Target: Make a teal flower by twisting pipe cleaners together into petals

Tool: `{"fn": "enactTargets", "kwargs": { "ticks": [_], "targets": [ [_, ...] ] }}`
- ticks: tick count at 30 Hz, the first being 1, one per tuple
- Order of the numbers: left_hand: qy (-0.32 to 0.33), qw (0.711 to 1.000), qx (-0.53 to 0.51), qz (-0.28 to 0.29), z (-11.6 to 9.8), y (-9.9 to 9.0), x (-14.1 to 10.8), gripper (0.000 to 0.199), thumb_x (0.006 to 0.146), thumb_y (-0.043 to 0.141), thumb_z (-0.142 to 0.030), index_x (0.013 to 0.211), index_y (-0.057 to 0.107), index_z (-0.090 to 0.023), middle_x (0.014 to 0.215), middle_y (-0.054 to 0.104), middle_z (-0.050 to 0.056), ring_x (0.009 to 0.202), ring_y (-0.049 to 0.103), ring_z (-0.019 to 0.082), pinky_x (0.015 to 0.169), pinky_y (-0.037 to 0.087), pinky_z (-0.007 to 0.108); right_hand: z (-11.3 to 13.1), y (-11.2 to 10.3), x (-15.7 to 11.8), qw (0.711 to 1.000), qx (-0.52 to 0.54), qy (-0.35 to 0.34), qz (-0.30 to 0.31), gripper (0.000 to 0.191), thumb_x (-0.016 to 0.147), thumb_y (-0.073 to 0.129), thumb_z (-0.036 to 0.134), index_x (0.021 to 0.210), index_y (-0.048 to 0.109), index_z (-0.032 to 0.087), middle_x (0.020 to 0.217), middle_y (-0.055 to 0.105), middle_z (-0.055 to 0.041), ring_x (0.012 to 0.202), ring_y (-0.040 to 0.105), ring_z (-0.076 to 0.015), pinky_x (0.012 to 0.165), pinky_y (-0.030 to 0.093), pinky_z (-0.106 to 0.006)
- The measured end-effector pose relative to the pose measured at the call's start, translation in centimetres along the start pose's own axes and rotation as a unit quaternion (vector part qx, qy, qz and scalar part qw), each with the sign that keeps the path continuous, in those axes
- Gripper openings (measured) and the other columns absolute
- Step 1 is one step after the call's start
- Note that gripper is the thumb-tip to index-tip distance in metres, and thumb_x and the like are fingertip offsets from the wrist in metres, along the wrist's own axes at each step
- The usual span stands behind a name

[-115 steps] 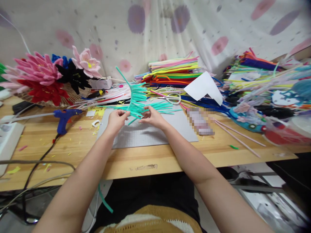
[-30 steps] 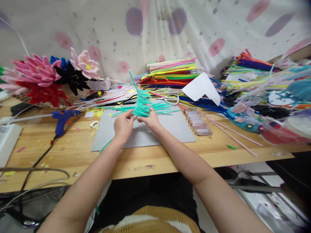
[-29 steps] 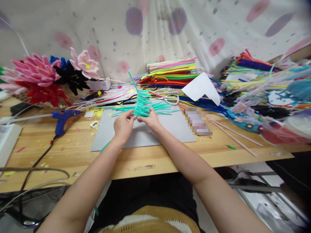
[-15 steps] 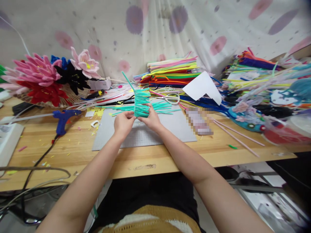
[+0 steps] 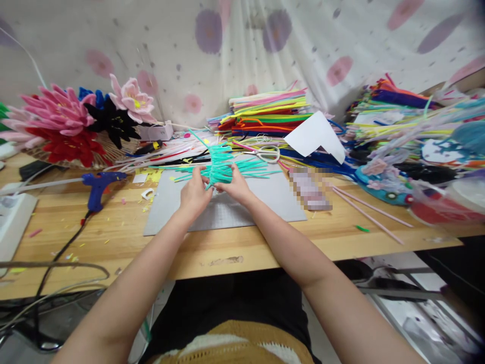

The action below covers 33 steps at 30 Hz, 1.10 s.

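Observation:
A bundle of turquoise pipe cleaners [image 5: 221, 164], joined along one strand with short ends sticking out sideways, is held up between my hands. My right hand [image 5: 237, 186] grips its lower right side, thumb in front. My left hand [image 5: 195, 189] is at the lower left, its fingers curled close around the bundle's bottom end. One long strand juts from the top toward the upper left. Behind it more loose turquoise pipe cleaners [image 5: 257, 168] lie across the grey board [image 5: 182, 220].
A blue glue gun [image 5: 97, 187] with its cord lies left, below fuzzy flowers [image 5: 64, 119]. Scissors [image 5: 271, 153], white paper [image 5: 316, 135] and stacked coloured pipe cleaners [image 5: 269, 111] are at the back. Pink stems [image 5: 371, 215] and a decorated blue item [image 5: 382, 187] lie right.
The turquoise bundle has tilted and lowered slightly, its side ends now more spread. My left fingers have lifted and shifted at its lower left; my right hand stays nearly in place.

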<state>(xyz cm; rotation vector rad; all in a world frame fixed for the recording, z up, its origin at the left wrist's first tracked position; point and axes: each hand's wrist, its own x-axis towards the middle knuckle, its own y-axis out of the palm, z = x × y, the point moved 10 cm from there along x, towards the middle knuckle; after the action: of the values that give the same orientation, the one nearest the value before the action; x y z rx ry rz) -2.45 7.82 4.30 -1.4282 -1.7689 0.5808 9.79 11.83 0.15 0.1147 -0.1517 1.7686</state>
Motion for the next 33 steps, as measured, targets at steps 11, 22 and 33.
{"fn": "enactTargets", "kwargs": {
  "ticks": [11,22,33],
  "targets": [
    [0.172,0.982,0.063,-0.042,-1.6,0.0,-1.2,0.03,0.08,0.059,-0.03,0.107,0.052,-0.019,0.092,0.07,0.007,0.091,0.064,0.019,0.071,0.044,0.026,-1.0,0.6,-0.3,0.984,0.134,0.095,0.065,0.058,0.055,0.072,0.015,0.103,0.041,0.021,0.06,0.059,0.0079,0.049,0.057,-0.0094,0.048,0.049,-0.022],
    [0.195,0.98,0.019,-0.017,-2.0,-0.7,-0.9,0.019,0.078,0.06,-0.033,0.092,0.059,-0.02,0.088,0.067,0.004,0.081,0.062,0.016,0.068,0.045,0.024,-1.7,1.5,-1.1,0.963,0.188,0.167,0.092,0.058,0.059,0.069,0.013,0.111,0.045,0.02,0.063,0.059,0.0051,0.052,0.056,-0.009,0.043,0.043,-0.016],
    [0.24,0.968,0.045,-0.064,-2.5,-1.1,-1.3,0.012,0.078,0.06,-0.03,0.078,0.062,-0.018,0.073,0.067,0.004,0.07,0.06,0.016,0.062,0.043,0.025,-1.3,2.0,-1.6,0.96,0.197,0.169,0.104,0.053,0.062,0.069,0.011,0.108,0.046,0.021,0.062,0.059,0.0061,0.053,0.056,-0.007,0.049,0.046,-0.017]
  ]
}}
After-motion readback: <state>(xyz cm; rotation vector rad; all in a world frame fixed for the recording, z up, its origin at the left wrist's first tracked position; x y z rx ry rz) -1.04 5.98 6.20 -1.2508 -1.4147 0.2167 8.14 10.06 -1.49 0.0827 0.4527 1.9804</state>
